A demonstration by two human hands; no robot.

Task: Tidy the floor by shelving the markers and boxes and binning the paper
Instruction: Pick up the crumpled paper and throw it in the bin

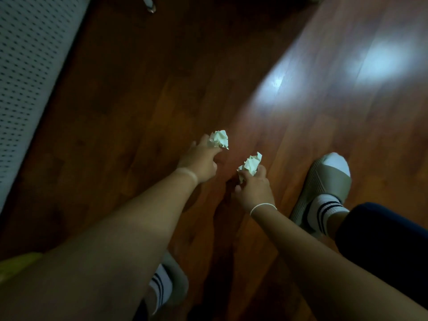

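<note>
Both arms reach down and forward over the dark wooden floor [139,100]. My left hand [199,162] pinches a crumpled ball of pale paper [218,139] at its fingertips. My right hand [253,187], with a thin white band at the wrist, grips a second crumpled paper ball [251,164] between its curled fingers. The two paper balls are close together but apart. No markers, boxes, shelf or bin show in this view.
A white perforated panel [30,72] runs along the left edge. A metal furniture leg [149,4] stands at the top. My feet in grey slippers and striped white socks stand at the right [324,188] and bottom centre [169,286]. Bright light reflections lie on the floor at the upper right.
</note>
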